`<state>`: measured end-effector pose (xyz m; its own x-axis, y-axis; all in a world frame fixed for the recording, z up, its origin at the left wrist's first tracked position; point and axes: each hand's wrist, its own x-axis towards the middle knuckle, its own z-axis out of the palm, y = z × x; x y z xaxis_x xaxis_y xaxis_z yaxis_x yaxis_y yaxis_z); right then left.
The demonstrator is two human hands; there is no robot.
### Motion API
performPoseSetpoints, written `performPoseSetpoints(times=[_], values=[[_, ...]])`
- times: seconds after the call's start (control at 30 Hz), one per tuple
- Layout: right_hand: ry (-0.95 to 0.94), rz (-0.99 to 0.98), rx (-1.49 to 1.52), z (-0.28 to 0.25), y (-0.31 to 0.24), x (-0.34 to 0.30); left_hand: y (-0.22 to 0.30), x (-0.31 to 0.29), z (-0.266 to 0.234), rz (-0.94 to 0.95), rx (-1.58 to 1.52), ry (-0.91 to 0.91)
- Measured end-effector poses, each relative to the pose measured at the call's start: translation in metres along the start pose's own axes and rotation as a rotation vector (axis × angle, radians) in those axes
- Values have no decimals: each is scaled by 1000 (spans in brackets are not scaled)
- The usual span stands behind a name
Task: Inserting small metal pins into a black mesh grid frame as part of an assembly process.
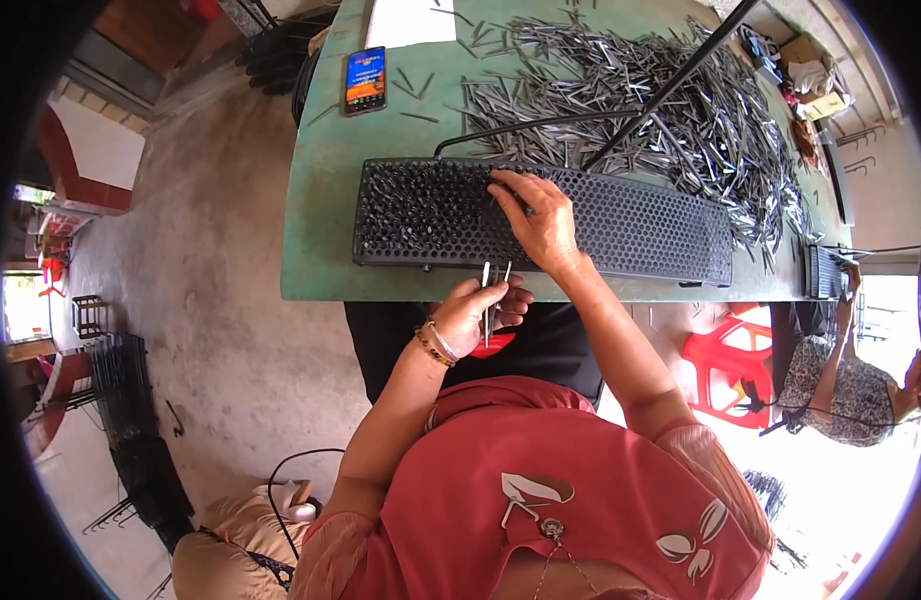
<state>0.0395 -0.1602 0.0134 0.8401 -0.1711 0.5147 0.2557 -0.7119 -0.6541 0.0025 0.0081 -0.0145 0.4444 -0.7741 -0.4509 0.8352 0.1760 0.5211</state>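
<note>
A long black perforated rack (641, 225) lies across the near side of the table, full of round holes. Dark slim pieces (411, 205) stand packed in the holes of its left part. My right hand (543, 222) is over the rack's middle, beside the packed pieces, its fingers bent and their tips down at the holes. Whatever those fingertips hold, if anything, is too small to make out. At the table's front edge, just below the rack, my left hand (481, 312) is closed around a few slim silver metal pieces (487, 285) that point up toward the rack.
A large heap of slim metal pieces (681, 120) covers the green table's (321, 220) far right. Thin black rods (671, 85) rise behind the rack. A phone (366, 80) and white sheet (411, 20) lie far left. Another person (841, 395) sits right, near a red stool (726, 365).
</note>
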Motion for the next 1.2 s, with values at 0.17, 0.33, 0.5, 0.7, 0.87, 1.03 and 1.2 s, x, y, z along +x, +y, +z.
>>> performPoseSetpoints(times=[0.17,0.33,0.5,0.7,0.87,1.03,1.2], values=[[12,-88,-8,-1,0,4,7,-6,9,-53,-32,9],[-14,-113,-28,-2,0,4,5,-4,1,-57,-37,-36],[40,-96,16,-1,1,1,4,-3,3,-42,-20,-41],[39,-107,1,0,2,1,2,-2,4,-4,-3,-39],[-43,-160,-40,4,9,-2,3,-1,7,-1,-26,34],[-105,-261,-231,-1,1,-2,-1,0,-3,20,1,29],[-137,-258,-270,-4,-1,-3,5,-5,6,14,15,35]])
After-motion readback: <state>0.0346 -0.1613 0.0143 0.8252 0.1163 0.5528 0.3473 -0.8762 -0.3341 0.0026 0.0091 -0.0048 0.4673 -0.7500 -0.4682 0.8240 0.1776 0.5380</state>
